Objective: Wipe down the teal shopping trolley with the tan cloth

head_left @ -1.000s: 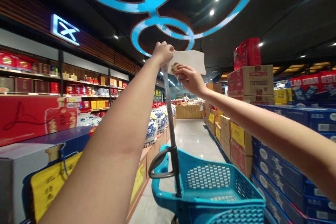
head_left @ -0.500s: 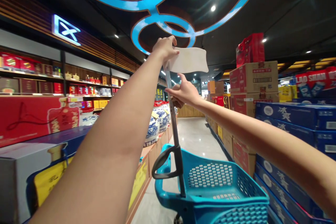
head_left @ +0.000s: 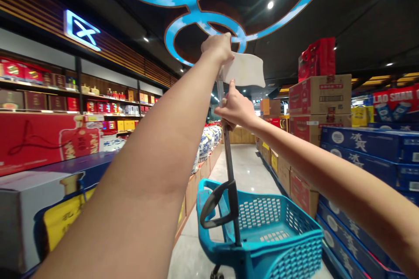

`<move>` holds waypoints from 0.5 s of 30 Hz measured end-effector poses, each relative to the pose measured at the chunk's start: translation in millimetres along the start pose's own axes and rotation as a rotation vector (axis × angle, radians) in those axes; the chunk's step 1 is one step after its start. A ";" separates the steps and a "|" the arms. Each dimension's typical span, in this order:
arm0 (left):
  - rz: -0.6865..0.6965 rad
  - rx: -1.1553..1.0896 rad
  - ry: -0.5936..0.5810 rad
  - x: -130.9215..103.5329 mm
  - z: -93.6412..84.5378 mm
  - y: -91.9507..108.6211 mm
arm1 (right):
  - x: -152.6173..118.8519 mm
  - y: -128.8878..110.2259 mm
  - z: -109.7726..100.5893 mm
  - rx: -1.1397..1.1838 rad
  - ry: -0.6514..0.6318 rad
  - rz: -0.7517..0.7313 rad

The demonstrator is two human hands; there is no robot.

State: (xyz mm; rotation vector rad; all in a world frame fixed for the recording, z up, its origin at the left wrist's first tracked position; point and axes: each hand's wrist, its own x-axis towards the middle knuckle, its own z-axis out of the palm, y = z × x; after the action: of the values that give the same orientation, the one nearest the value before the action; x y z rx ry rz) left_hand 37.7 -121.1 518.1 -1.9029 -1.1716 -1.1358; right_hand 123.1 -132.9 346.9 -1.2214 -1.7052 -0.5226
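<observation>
A grey pole (head_left: pixel 229 157) rises, slightly tilted, from the rear of a turquoise shopping cart (head_left: pixel 212 246). It carries a black loop (head_left: pixel 211 209) low down and a curved white plate (head_left: pixel 247 69) at its top. My left hand (head_left: pixel 218 48) reaches far forward, fingers curled over the plate's upper left corner; the fingertips are partly hidden. Just below, my right hand (head_left: pixel 240 107) holds the pole with its lower fingers curled behind it. Its index finger points up against the plate's lower edge, and the thumb stretches across the pole.
Blue cartons (head_left: pixel 360 146) and brown boxes (head_left: pixel 321 96) are stacked along the right. Large blue-and-white jars (head_left: pixel 206 144) line a low ledge on the left. A big red box (head_left: pixel 36 141) stands close at left. A pale tiled aisle (head_left: pixel 245 163) runs ahead.
My hands, the pole and the plate have shifted slightly right and up in view. My left fingers have curled down more over the plate's corner. The cart looks turned a little.
</observation>
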 end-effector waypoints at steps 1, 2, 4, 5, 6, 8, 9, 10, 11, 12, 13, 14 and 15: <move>0.003 0.002 0.007 1.3 1.2 1.7 | -0.3 -0.7 -3.5 -0.020 -0.018 0.009; 0.004 0.007 0.010 2.8 2.6 3.4 | -0.8 -1.2 -7.1 -0.043 -0.038 0.019; 0.001 0.018 0.017 5.9 5.2 7.3 | -2.0 -2.0 -14.2 -0.088 -0.068 0.039; 0.001 0.022 0.020 7.3 6.2 9.5 | -2.6 -2.3 -17.5 -0.107 -0.077 0.044; 0.003 0.023 0.024 8.4 7.1 11.9 | -3.1 -2.5 -20.8 -0.122 -0.081 0.047; 0.012 0.026 0.026 9.9 8.5 16.7 | -3.9 -1.7 -26.8 -0.136 -0.085 0.046; 0.019 0.027 0.024 10.0 9.2 18.9 | -4.2 -0.5 -29.5 -0.134 -0.085 0.045; 0.031 0.031 0.022 9.8 9.9 20.8 | -4.4 1.4 -31.9 -0.125 -0.084 0.046; 0.048 0.039 0.025 9.2 10.8 22.4 | -4.5 4.0 -33.9 -0.109 -0.082 0.049; 0.070 0.051 0.032 8.2 11.7 23.7 | -4.4 7.5 -35.4 -0.085 -0.080 0.052; 0.095 0.066 0.041 6.9 12.7 24.7 | -4.2 11.7 -36.1 -0.050 -0.077 0.053; 0.122 0.083 0.049 5.5 13.6 25.4 | -3.8 16.5 -36.1 -0.003 -0.076 0.052; 0.147 0.100 0.053 4.0 14.3 26.1 | -3.2 21.7 -35.5 0.056 -0.073 0.048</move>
State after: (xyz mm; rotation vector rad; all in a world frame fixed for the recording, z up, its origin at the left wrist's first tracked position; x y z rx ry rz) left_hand 67.3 -118.4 513.7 -1.8396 -1.0222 -1.0232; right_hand 158.4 -152.7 356.9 -1.2519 -1.7358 -0.4033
